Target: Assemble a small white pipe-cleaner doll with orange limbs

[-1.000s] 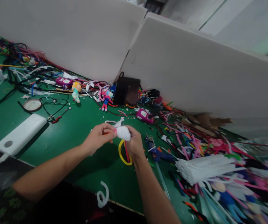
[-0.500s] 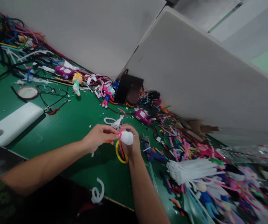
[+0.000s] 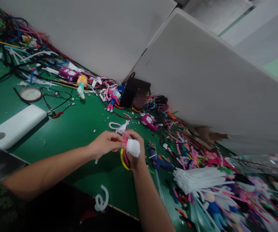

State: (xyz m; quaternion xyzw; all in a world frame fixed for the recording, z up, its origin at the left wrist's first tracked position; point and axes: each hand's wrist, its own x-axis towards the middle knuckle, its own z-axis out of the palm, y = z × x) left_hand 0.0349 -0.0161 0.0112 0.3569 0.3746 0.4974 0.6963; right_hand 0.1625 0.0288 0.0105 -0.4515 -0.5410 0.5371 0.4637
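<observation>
From my remote seat I'm looking at tall off-white partition panels (image 3: pixel 201 80) standing behind a green tabletop (image 3: pixel 68 129), which is carrying a heap of coloured pipe cleaners (image 3: pixel 192 151). A white power bank (image 3: pixel 15 127) is lying at the left, a bundle of white pipe-cleaner stems (image 3: pixel 198 178) is lying at the right, and a blue glue gun (image 3: pixel 155 158) is sitting just beside the right hand (image 3: pixel 135 154). A pink case (image 3: pixel 148 122) is showing a label too small for me to read. The left hand (image 3: pixel 105 143) is reaching in, its fingers (image 3: pixel 117 141) clenching a pink pipe-cleaner stem (image 3: pixel 125 140), while the right hand's fingers (image 3: pixel 132 133) are closing around a white pipe-cleaner puff (image 3: pixel 133 148), held above the tabletop with a yellow pipe-cleaner loop (image 3: pixel 123 160) hanging below it.
</observation>
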